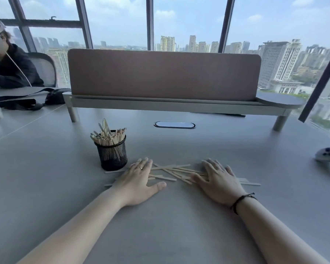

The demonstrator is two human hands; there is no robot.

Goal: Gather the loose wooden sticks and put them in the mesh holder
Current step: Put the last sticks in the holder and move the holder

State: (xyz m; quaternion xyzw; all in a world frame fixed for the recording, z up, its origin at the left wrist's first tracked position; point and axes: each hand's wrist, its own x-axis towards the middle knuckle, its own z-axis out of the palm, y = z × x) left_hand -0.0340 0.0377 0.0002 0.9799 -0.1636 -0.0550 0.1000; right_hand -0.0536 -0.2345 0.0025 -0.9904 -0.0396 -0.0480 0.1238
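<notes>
A black mesh holder [113, 156] stands upright on the grey table [166, 216], packed with several wooden sticks that poke out of its top. A loose pile of wooden sticks [172, 171] lies flat just right of the holder, crossing one another. My left hand [136, 180] lies flat on the left end of the pile, fingers straight, a ring on one finger. My right hand [218, 179] lies flat on the right end, fingers spread. Stick ends poke out from under both hands.
A raised shelf with a brown divider panel [164, 74] spans the back of the table. An oval cable port [174, 125] sits behind the pile. A grey controller [329, 156] lies at the right edge. A seated person [6, 63] and a black strap [27, 101] are at far left.
</notes>
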